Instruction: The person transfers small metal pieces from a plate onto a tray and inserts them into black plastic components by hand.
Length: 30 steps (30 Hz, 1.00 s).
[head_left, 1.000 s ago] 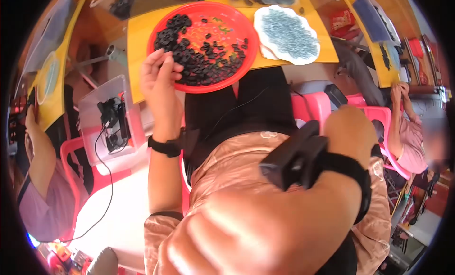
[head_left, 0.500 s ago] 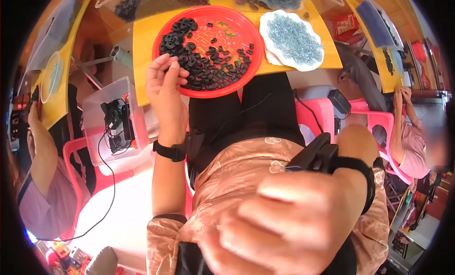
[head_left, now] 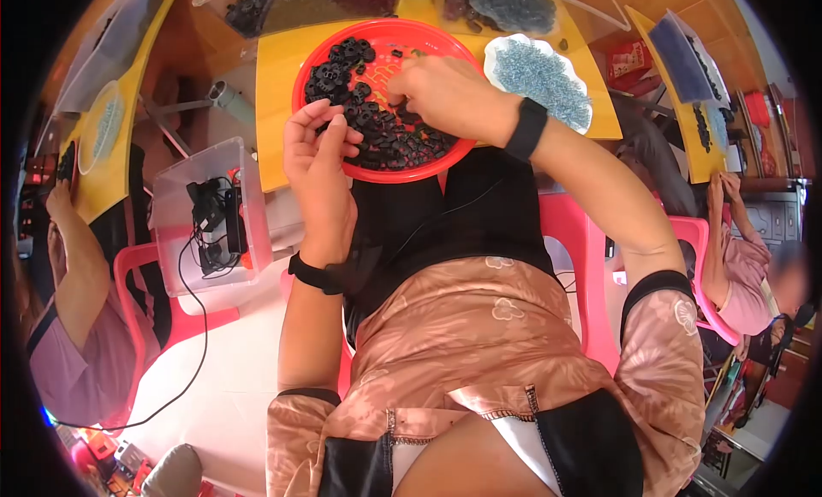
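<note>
A round red tray point(head_left: 467, 146) on the yellow table holds many small black parts point(head_left: 390, 142). My left hand point(head_left: 321, 154) is raised at the tray's left front rim, thumb near the curled fingers; what it holds, if anything, is too small to make out. My right hand point(head_left: 441, 95) reaches over the tray from the right, fingers pointing down and bent together above the black parts; its fingertips are partly hidden. Right of the tray, a white scalloped dish point(head_left: 586, 120) is full of small grey-blue pieces point(head_left: 539, 77), partly behind my right wrist.
Clear bins point(head_left: 505, 7) with dark parts stand at the table's back. A clear box point(head_left: 175, 232) with black adapters and cables is at left. One person point(head_left: 86, 343) sits at far left, another point(head_left: 741, 266) at far right, each by a yellow table. Pink chairs stand around.
My right hand has moved from close before my body up and forward to the tray, over the black parts. My left hand stays at the tray's rim. The view has shifted slightly.
</note>
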Each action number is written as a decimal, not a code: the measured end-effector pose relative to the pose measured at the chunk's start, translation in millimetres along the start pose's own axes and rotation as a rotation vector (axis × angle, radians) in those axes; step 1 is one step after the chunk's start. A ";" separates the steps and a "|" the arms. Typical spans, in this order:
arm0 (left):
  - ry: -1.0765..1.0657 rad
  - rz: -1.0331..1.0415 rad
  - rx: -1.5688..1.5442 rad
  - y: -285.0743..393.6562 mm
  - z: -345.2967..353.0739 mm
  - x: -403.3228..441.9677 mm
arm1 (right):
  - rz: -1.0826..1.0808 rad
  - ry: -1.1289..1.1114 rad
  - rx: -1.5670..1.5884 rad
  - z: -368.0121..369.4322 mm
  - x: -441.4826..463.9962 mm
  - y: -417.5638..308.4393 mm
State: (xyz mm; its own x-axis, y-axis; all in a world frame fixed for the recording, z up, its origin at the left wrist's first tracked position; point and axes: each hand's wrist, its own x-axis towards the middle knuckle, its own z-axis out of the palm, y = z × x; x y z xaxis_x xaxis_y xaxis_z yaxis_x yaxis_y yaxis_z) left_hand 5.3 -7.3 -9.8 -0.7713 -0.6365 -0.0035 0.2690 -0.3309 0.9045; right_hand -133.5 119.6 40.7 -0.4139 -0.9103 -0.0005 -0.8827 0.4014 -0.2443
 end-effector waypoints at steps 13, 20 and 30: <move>-0.166 0.068 0.206 0.0 6.8 -6.4 | 0.004 0.022 -0.041 17.9 1.2 1.6; -0.218 0.103 0.382 5.5 15.7 -10.1 | -0.029 0.200 0.199 0.3 -7.5 -4.9; -0.238 -0.142 0.000 4.9 6.3 -4.1 | 0.051 0.349 0.212 -30.4 -35.2 14.0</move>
State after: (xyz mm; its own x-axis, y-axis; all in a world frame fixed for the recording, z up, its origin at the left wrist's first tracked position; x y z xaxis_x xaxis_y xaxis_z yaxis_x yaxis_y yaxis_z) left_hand 6.1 -2.0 -2.7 -0.9151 -0.4022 -0.0305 0.1481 -0.4054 0.9020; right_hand -138.1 160.3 66.7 -0.5386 -0.7863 0.3028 -0.8090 0.3822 -0.4466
